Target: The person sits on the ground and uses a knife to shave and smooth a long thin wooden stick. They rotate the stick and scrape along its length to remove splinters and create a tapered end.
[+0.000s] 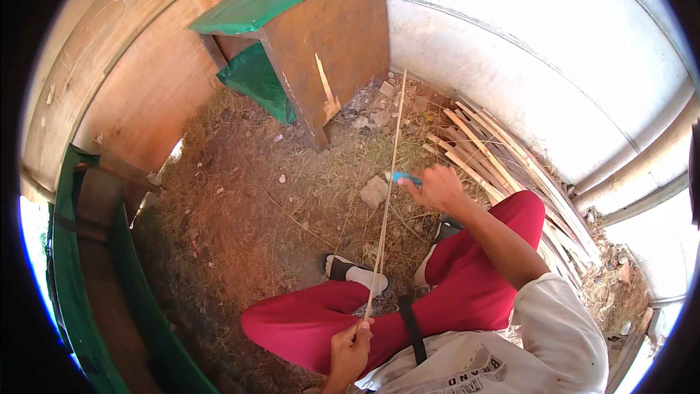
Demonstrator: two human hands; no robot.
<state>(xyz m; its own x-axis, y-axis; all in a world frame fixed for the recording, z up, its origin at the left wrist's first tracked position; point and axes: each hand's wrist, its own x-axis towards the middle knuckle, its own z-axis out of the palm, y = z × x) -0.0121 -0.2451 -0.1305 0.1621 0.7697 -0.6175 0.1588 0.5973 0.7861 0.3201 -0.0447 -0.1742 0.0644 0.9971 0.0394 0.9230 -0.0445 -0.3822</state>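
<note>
A long, thin bamboo strip [392, 164] stretches away from my lap over the ground, its far end near the white wall. My left hand [351, 350], low in the picture by my thigh, is closed on the near end of this strip. Closer to the hand, the strip looks like two thin strands side by side. In my right hand [440, 188] is a small blue-handled tool [405, 176], which lies against the strip at about mid-length. My fingers hide most of the tool, so its kind does not show.
Several split bamboo slats [485, 149] lie piled at right along the white wall [525, 36]. A brown wooden stand with a green cover [292, 0] stands at the back. Green-edged shelving [80, 248] is at left. A stone [374, 192] sits on the dirt floor [240, 197].
</note>
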